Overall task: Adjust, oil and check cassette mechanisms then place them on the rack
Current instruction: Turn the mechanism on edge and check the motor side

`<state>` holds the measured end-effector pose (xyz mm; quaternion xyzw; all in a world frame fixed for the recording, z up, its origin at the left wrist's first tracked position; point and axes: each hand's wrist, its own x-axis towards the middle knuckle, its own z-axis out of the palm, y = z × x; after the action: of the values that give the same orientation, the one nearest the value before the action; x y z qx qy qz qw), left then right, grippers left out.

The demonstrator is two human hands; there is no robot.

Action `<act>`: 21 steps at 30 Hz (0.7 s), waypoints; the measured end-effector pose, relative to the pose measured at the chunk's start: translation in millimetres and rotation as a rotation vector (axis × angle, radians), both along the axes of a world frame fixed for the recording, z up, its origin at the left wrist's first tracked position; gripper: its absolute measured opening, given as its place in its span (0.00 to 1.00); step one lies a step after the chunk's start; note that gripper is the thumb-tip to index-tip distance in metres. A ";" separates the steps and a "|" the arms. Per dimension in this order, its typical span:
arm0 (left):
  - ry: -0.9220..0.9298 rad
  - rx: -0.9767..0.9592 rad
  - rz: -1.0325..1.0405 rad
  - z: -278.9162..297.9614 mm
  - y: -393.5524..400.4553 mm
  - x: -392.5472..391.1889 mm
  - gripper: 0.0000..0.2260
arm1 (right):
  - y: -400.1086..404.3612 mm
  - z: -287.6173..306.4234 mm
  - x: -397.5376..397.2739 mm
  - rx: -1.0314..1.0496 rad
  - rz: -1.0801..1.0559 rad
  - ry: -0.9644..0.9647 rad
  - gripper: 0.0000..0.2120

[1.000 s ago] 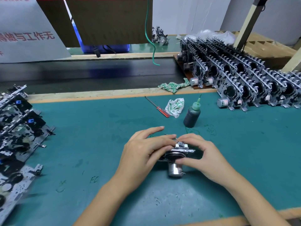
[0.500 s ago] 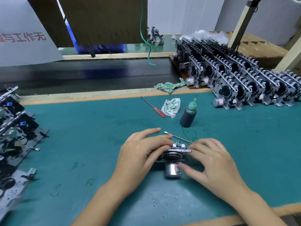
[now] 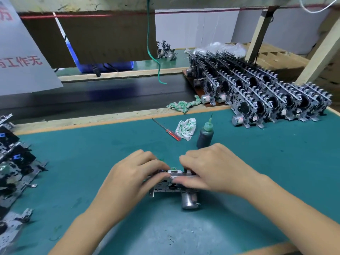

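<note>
Your counter [image 3: 257, 162] carries everything: the rack [image 3: 266, 96] of finished mechanisms stands along its far right edge, a pile of waiting units [image 3: 12, 162] lies at its left edge, and the cassette mechanism [image 3: 171, 184] you are working on sits near the middle of the front edge, its motor can pointing toward you. This looks like the adjust-and-check step, so keep the chassis flat on the mat and work the small parts gently rather than levering against the frame. The oil bottle [image 3: 205, 134] stands just beyond your hands, with the rag [image 3: 185, 127] and red-handled screwdriver [image 3: 166, 129] beside it. Your left hand [image 3: 128, 181] curls over the mechanism's left end, fingertips pinching its top edge. Your right hand [image 3: 215, 170] grips the right end, fingers bent over the top and thumb pressed along the front plate.
</note>
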<state>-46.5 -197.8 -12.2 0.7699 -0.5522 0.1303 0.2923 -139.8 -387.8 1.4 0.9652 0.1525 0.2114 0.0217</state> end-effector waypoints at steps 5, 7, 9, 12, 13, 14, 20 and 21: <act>-0.072 0.111 -0.173 14.9 -21.2 8.1 0.15 | -11.4 -1.0 -12.5 0.030 -0.006 -0.066 0.18; -0.086 0.120 -0.251 26.2 -41.6 8.0 0.15 | -24.3 2.5 -24.2 0.113 -0.054 -0.081 0.19; -0.100 0.117 -0.328 38.8 -69.8 4.6 0.14 | -43.5 10.4 -39.7 0.184 -0.119 -0.100 0.19; -0.082 0.103 -0.414 56.4 -125.4 -6.8 0.10 | -79.0 26.8 -68.1 0.275 -0.276 -0.127 0.20; -0.057 0.103 -0.429 61.3 -146.6 -12.4 0.08 | -91.7 31.3 -77.5 0.295 -0.336 -0.143 0.20; -0.033 0.107 -0.437 65.0 -168.4 -18.5 0.07 | -104.8 34.4 -86.8 0.315 -0.392 -0.158 0.20; -0.015 0.162 -0.462 69.4 -301.9 -55.5 0.07 | -195.4 27.7 -131.9 0.366 -0.691 -0.200 0.20; -0.038 0.180 -0.469 69.6 -323.1 -60.2 0.08 | -210.6 25.3 -136.2 0.345 -0.737 -0.201 0.20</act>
<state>-106.7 -520.9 57.4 0.6411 -0.7303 0.0237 0.2345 -276.0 -598.3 26.7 0.9192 -0.2437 0.3050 -0.0512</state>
